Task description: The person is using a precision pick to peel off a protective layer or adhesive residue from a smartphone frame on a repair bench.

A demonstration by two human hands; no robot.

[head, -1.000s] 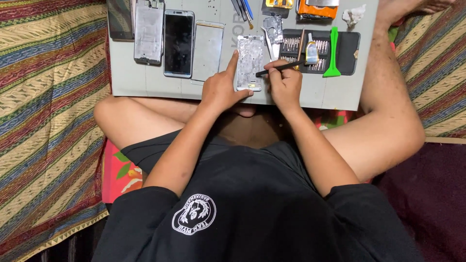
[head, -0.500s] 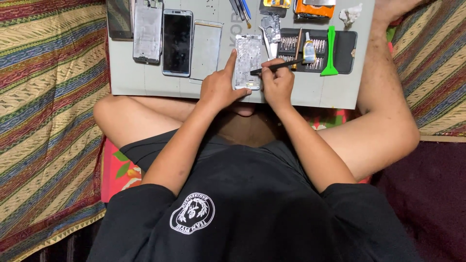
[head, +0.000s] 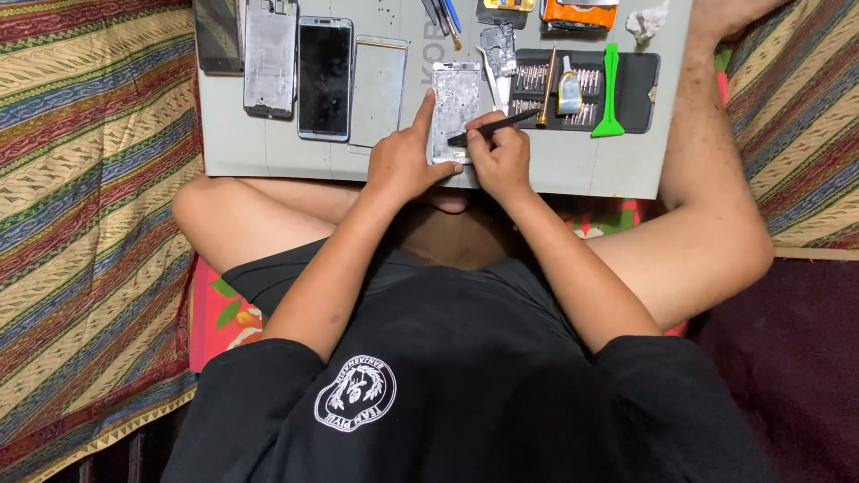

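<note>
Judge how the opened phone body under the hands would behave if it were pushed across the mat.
The opened phone body lies flat on the grey mat, so it would probably slide rather than tip or roll. It looks thin and stripped, so likely light. The left hand pins it, perhaps because the black tool could shift it.

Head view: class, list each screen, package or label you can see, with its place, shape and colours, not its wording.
Phone screen: mat's left half, upright black rectangle, unlit.
Panel: right of it, pale grey rectangle.
Bottle: on the black tool case, small, pale label.
Orange pack: top edge, flat rectangle.
</note>
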